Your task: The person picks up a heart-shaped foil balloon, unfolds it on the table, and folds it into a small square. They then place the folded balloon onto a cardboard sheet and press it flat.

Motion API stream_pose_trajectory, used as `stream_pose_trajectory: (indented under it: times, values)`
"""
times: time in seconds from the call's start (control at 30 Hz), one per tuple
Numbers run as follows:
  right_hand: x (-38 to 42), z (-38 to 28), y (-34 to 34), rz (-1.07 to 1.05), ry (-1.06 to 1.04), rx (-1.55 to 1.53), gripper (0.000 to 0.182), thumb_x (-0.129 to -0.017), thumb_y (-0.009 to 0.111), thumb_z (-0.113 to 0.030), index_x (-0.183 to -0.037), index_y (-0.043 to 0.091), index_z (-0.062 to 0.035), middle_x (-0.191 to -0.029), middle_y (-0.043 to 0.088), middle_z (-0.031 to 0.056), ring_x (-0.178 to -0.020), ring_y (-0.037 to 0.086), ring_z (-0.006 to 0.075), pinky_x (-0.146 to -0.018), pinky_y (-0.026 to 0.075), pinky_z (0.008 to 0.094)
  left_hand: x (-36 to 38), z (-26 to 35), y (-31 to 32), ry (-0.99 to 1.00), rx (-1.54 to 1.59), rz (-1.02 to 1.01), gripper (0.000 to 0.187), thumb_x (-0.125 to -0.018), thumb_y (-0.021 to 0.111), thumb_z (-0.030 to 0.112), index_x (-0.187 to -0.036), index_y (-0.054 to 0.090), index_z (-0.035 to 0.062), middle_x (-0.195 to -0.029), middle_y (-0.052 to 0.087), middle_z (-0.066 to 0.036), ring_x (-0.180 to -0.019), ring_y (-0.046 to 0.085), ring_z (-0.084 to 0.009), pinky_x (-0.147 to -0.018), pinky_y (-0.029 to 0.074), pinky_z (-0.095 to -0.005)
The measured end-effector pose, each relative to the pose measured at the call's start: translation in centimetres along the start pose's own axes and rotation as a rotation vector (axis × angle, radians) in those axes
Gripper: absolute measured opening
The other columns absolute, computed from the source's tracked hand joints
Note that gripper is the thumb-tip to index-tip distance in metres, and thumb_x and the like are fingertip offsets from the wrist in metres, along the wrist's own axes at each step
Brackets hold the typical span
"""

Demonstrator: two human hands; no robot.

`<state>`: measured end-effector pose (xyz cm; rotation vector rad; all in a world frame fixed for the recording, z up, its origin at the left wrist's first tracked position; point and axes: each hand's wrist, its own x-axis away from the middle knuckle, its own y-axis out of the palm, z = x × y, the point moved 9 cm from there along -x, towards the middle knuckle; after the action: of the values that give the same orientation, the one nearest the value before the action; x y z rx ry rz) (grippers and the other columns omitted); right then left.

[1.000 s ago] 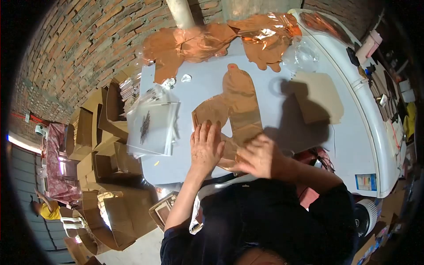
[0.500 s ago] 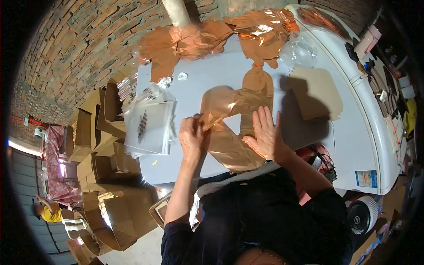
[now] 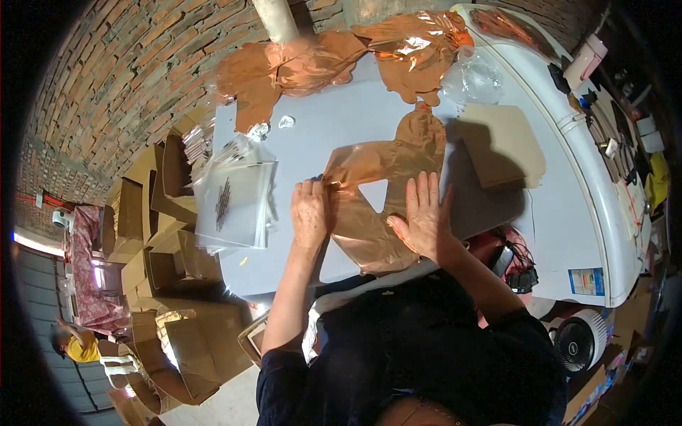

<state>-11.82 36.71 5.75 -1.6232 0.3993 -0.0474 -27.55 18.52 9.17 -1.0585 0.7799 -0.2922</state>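
Observation:
A flat rose-gold foil balloon (image 3: 359, 231), shaped like a number 4 with a triangular hole, lies before me on the pale table (image 3: 312, 128). At its left corner, my left hand (image 3: 310, 211) has its fingers bent and closed on the foil edge. My right hand (image 3: 425, 216) rests flat on the right part of the foil, fingers stretched and thumb apart. Left of my left hand is a stack of clear plastic sleeves (image 3: 245, 202). Beyond the balloon's top lie more rose-gold foil balloons (image 3: 312, 67), crumpled together.
Brown card sheets (image 3: 504, 145) lie on the right, with a crumpled clear bag (image 3: 472, 78) behind them. Cardboard boxes (image 3: 206, 341) crowd the left side. A black cable (image 3: 522, 266) and a fan (image 3: 575, 344) are at lower right. A person in yellow (image 3: 82, 346) is far left.
The foil's left arm is smoother and flatter than before, and my left hand has turned slightly at its corner. My right hand stays spread on the balloon. The view has shifted a little.

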Motion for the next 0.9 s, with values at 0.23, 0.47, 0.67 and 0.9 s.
stream_pose_trajectory:
  times: [0.23, 0.47, 0.67, 0.9]
  values:
    - [0.0, 0.2, 0.4, -0.026, 0.025, -0.057, 0.098, -0.097, 0.059, -0.064, -0.160, 0.035, 0.0064, -0.168, 0.024, 0.0348, -0.158, 0.015, 0.0523, -0.118, 0.011, 0.0801, 0.0, -7.9, -1.6, -0.643, 0.580, 0.162, 0.038, -0.102, 0.069, 0.027, -0.129, 0.063, 0.0021, -0.113, 0.074, -0.020, -0.094, 0.072, -0.0363, -0.084, 0.055, -0.0439]
    - [-0.1, -0.1, 0.0, -0.026, 0.029, -0.031, 0.096, -0.096, 0.059, -0.065, -0.161, 0.037, 0.0022, -0.167, 0.025, 0.0354, -0.157, 0.015, 0.0533, -0.116, 0.016, 0.0811, 1.1, 2.8, -3.3, 0.004, 0.195, 0.070, 0.067, -0.100, 0.070, 0.037, -0.157, 0.047, 0.0110, -0.164, 0.039, -0.024, -0.151, 0.034, -0.0456, -0.124, 0.028, -0.0572]
    - [-0.1, 0.7, -1.0, 0.053, -0.032, -0.067, 0.084, -0.098, 0.062, -0.058, -0.160, 0.041, -0.0057, -0.164, 0.032, 0.0298, -0.154, 0.024, 0.0522, -0.114, 0.019, 0.0821, 3.8, 6.3, 3.3, 0.196, -0.076, -0.245, 0.079, -0.099, 0.055, 0.069, -0.164, 0.042, 0.0263, -0.174, 0.027, -0.017, -0.160, 0.015, -0.0475, -0.123, 0.009, -0.0745]
    - [4.6, 6.0, -3.2, 0.106, -0.210, -0.093, 0.058, -0.092, 0.073, -0.037, -0.139, 0.059, -0.0068, -0.146, 0.053, 0.0234, -0.138, 0.048, 0.0414, -0.119, 0.035, 0.0607, 3.5, 5.1, 3.7, 0.215, -0.138, -0.290, 0.079, -0.099, 0.054, 0.068, -0.166, 0.039, 0.0277, -0.174, 0.027, -0.015, -0.160, 0.015, -0.0480, -0.123, 0.009, -0.0739]
